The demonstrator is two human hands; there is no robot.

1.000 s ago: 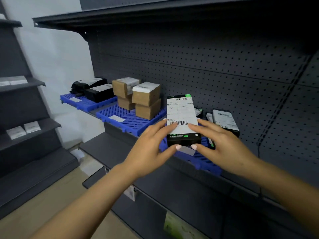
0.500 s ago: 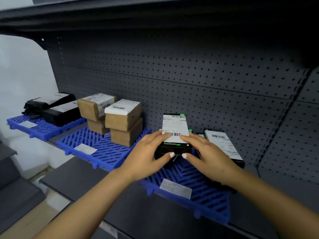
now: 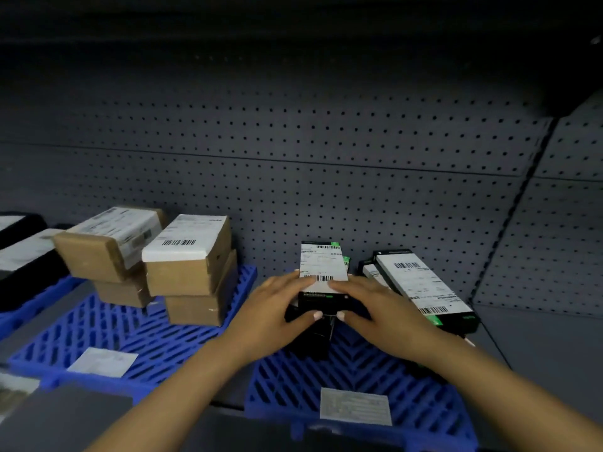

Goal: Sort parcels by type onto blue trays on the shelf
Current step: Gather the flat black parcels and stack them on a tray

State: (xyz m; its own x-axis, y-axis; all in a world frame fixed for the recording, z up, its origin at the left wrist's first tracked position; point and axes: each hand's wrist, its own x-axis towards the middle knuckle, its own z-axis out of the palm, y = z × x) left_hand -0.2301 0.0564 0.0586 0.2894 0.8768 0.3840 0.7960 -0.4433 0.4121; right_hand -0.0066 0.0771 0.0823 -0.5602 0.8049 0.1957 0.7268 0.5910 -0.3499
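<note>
Dim where I'm working: the pegboard darkens to near black toward its top. Brown boxes left of it smear with motion blur, and lines bow at the edges.

Label text on held black box too small to read. Left hand and right hand cover its near corners; whatever sits under it is hidden. Black parcels at 9 o'clock cut by frame edge. Tray label at 6 o'clock blurred, unreadable.
</note>
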